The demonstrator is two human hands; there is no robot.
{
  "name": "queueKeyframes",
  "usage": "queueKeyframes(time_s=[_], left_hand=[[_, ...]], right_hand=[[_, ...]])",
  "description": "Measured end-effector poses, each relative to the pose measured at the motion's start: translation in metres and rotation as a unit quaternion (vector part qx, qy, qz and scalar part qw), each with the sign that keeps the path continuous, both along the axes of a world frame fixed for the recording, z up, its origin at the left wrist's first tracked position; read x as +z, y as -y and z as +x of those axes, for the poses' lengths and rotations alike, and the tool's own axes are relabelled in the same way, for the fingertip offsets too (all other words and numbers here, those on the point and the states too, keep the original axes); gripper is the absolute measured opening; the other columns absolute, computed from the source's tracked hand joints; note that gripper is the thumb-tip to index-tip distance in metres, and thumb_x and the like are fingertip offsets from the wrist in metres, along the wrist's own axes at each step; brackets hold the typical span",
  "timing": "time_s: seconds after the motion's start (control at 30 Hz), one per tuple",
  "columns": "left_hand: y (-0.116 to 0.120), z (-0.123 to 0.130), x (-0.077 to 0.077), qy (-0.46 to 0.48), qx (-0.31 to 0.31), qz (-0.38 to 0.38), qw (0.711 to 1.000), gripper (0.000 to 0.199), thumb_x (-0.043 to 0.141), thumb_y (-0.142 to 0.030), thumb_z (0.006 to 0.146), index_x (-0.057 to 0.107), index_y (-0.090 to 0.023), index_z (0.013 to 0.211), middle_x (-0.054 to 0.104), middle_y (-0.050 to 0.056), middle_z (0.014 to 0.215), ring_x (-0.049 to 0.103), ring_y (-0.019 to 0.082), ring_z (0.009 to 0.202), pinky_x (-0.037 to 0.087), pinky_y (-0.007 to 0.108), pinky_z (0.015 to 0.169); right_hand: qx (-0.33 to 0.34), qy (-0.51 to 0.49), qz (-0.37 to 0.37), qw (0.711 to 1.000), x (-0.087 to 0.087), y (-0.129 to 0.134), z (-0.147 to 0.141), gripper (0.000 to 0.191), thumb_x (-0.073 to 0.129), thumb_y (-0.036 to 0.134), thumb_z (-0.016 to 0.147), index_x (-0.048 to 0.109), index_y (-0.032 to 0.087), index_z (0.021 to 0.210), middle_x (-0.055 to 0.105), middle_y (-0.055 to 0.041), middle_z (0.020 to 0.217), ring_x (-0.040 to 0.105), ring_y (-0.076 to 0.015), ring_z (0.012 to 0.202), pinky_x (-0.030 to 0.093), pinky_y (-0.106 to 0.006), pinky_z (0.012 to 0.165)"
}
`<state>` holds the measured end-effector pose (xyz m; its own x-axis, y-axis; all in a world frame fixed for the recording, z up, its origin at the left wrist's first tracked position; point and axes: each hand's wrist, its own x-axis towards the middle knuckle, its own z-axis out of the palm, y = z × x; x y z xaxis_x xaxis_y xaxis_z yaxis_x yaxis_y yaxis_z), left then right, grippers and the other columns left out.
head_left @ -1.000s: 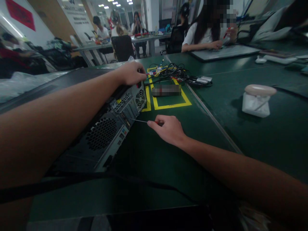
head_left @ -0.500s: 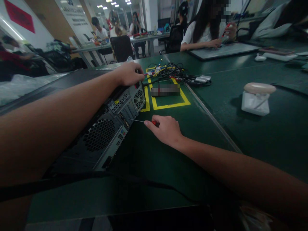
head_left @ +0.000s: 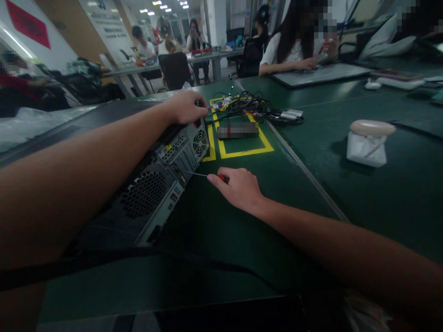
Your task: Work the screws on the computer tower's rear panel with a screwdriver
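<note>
A desktop computer case (head_left: pixel 143 193) lies on the green table with its rear panel facing right, showing a fan grille, vent holes and ports. My left hand (head_left: pixel 188 107) is at its far upper corner, fingers curled over the edge. A small dark part shows between those fingers, too hidden to name. In my closed right hand (head_left: pixel 240 186) is a screwdriver (head_left: pixel 197 174) with a red and black handle. Its thin shaft points left, and the tip meets the rear panel near the expansion slots; whether it sits in a screw cannot be seen.
Past the case lie tangled cables (head_left: pixel 249 103) and a blurred dark box (head_left: pixel 238 130) within yellow tape (head_left: pixel 245 153). A white earbud case (head_left: pixel 367 147) stands at right. A black strap (head_left: pixel 207 263) crosses the front. Plastic wrap (head_left: pixel 31 127) lies left. A person (head_left: pixel 294 50) sits opposite.
Hardly anything differs. Both hands keep their places, with the screwdriver tip still at the rear panel; the view has shifted very slightly.
</note>
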<state>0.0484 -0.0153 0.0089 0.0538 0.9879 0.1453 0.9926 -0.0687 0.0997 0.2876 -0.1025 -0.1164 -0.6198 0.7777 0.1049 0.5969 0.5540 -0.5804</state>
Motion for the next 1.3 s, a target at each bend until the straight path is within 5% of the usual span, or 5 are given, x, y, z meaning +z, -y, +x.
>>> queueKeyframes(time_s=[0.2, 0.5, 0.87, 1.07, 1.3], left_hand=[[-0.011, -0.006, -0.005, 0.023, 0.018, 0.015, 0.999, 0.045, 0.067, -0.046, 0.080, 0.082, -0.028, 0.118, 0.080, 0.011, 0.121, 0.066, 0.042, 0.125, 0.051, 0.053, 0.106], [-0.010, -0.007, -0.005, 0.034, 0.009, 0.013, 0.999, 0.051, 0.066, -0.052, 0.079, 0.084, -0.029, 0.120, 0.082, 0.007, 0.119, 0.064, 0.041, 0.126, 0.051, 0.056, 0.106], [-0.006, -0.003, -0.002, 0.032, 0.010, 0.013, 0.999, 0.047, 0.066, -0.045, 0.076, 0.083, -0.031, 0.118, 0.081, 0.009, 0.122, 0.066, 0.040, 0.123, 0.053, 0.054, 0.106], [-0.006, -0.003, -0.002, 0.032, 0.009, 0.009, 0.999, 0.047, 0.065, -0.045, 0.077, 0.083, -0.028, 0.117, 0.079, 0.010, 0.127, 0.066, 0.039, 0.126, 0.053, 0.051, 0.105], [-0.007, -0.002, 0.001, 0.013, 0.010, 0.001, 1.000, 0.049, 0.065, -0.041, 0.078, 0.082, -0.026, 0.121, 0.080, 0.012, 0.126, 0.067, 0.040, 0.122, 0.052, 0.052, 0.106]], right_hand=[[0.028, -0.015, 0.001, 0.999, -0.003, -0.007, 0.001, 0.052, 0.053, 0.061, 0.111, 0.068, 0.021, 0.081, 0.063, -0.0009, 0.075, 0.051, -0.0156, 0.069, 0.026, -0.033, 0.065], [-0.016, -0.011, 0.012, 1.000, -0.002, -0.005, -0.001, 0.050, 0.055, 0.062, 0.111, 0.072, 0.021, 0.088, 0.064, -0.0018, 0.076, 0.054, -0.0166, 0.070, 0.028, -0.033, 0.065], [0.071, -0.063, -0.032, 0.995, -0.007, -0.014, 0.005, 0.058, 0.062, 0.062, 0.102, 0.056, 0.021, 0.062, 0.050, 0.0038, 0.060, 0.043, -0.0129, 0.061, 0.024, -0.034, 0.066], [0.160, -0.138, -0.060, 0.976, -0.006, 0.003, 0.002, 0.039, 0.067, 0.058, 0.095, 0.059, 0.022, 0.082, 0.053, 0.0052, 0.069, 0.047, -0.0132, 0.065, 0.028, -0.032, 0.067], [0.131, -0.219, -0.077, 0.964, -0.008, 0.010, -0.004, 0.020, 0.065, 0.040, 0.096, 0.052, 0.025, 0.096, 0.057, 0.0051, 0.077, 0.052, -0.0144, 0.068, 0.034, -0.031, 0.068]])
